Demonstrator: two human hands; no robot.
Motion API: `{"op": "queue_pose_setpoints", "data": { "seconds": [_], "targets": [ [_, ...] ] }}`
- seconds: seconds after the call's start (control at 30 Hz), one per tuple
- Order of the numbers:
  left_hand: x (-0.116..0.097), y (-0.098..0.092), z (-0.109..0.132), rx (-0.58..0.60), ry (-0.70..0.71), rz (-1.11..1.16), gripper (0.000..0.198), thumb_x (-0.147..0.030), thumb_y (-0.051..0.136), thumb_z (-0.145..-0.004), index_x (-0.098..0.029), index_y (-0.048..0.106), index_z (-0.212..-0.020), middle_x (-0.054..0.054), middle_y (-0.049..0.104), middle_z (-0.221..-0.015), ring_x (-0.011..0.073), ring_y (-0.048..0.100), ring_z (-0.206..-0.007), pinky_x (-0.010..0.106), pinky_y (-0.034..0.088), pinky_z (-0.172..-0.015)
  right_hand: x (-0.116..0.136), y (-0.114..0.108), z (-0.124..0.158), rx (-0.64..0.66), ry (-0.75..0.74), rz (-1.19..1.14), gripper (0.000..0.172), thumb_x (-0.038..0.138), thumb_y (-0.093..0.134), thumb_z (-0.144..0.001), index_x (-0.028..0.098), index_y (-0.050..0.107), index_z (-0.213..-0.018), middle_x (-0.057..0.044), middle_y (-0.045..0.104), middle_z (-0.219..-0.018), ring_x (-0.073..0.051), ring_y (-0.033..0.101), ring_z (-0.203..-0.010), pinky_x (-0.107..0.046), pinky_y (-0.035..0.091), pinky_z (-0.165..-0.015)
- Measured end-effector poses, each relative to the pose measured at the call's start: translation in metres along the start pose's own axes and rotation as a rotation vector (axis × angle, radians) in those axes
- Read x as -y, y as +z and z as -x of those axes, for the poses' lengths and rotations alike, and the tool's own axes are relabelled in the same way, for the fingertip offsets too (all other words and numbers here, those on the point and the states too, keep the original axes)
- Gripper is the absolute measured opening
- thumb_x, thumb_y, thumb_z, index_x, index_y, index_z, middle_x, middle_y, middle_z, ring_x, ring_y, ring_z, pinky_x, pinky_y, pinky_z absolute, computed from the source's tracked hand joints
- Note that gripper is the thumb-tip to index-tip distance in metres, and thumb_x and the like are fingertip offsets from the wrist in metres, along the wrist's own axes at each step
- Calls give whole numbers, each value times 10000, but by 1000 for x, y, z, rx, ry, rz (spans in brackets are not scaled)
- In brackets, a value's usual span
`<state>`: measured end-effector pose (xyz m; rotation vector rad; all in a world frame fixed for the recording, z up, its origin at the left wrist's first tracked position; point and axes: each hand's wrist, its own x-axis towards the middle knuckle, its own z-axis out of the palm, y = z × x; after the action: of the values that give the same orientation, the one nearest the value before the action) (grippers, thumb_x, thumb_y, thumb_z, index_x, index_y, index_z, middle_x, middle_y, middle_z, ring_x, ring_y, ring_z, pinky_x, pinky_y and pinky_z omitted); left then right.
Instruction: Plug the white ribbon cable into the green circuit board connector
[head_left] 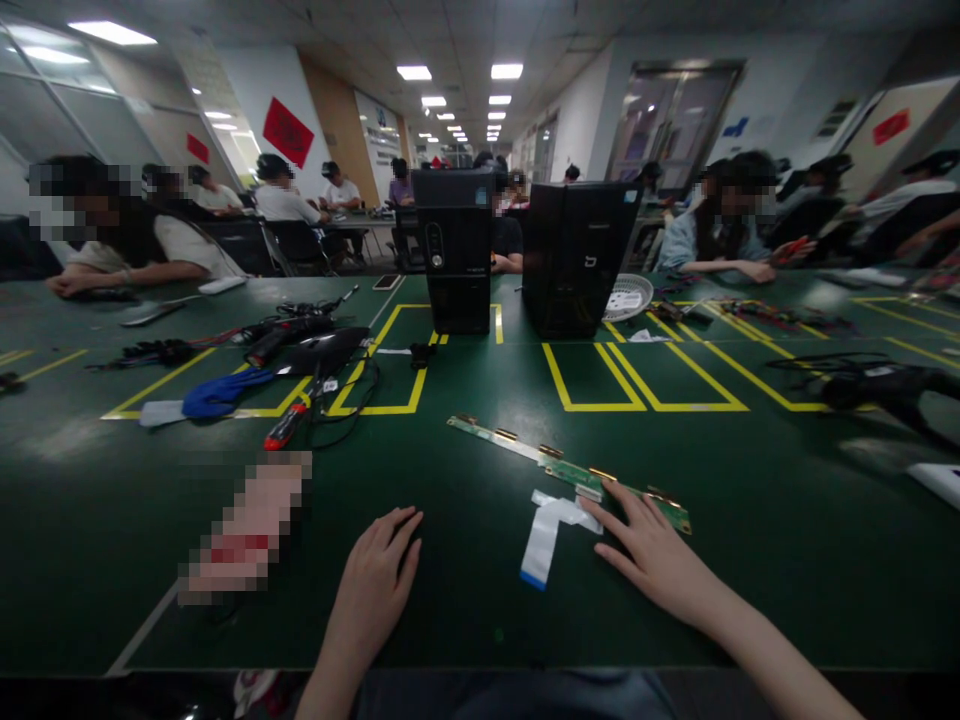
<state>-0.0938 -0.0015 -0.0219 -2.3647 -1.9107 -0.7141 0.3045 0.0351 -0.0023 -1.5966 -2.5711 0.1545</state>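
Observation:
A long, narrow green circuit board (570,470) with gold-coloured connectors lies slantwise on the green table. My right hand (649,545) is spread over its right end, fingertips at the board's edge and beside a white flat ribbon cable (551,525). That cable is folded and has a blue tip; whether it is plugged into the board I cannot tell. Off to the left, my left hand (379,570) rests on the tabletop with its fingers stretched forward and holds nothing.
Two black computer towers (459,250) (574,260) stand at the back. A red-and-black screwdriver (286,425), a blue cloth-like item (225,393) and tangled cables lie left. Black cables (892,385) lie right, and a white basket (628,298) sits behind. Several people sit around tables.

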Motion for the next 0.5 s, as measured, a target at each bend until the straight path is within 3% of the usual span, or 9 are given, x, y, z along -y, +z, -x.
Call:
{"op": "queue_pose_setpoints", "data": {
  "seconds": [0.27,0.5],
  "targets": [
    [-2,-2,-2,-21,7,20,357,-320,434,-953,-200,622,-1232,100,633,-1250,266,584,-1174,480,480,-1004,-86,25,61,-154,476,156,679,676,225,-908,310,451,-1433,-146,448,-1422,-342,452,-1302,-589,394,-1013],
    [0,-1,-1,-24,0,22,352,-324,434,-953,-218,618,-1235,90,632,-1256,265,580,-1181,489,475,-1006,-145,21,92,-171,728,226,696,633,178,-902,282,458,-1433,-229,488,-1352,-392,494,-1237,-595,429,-895]
  ]
}}
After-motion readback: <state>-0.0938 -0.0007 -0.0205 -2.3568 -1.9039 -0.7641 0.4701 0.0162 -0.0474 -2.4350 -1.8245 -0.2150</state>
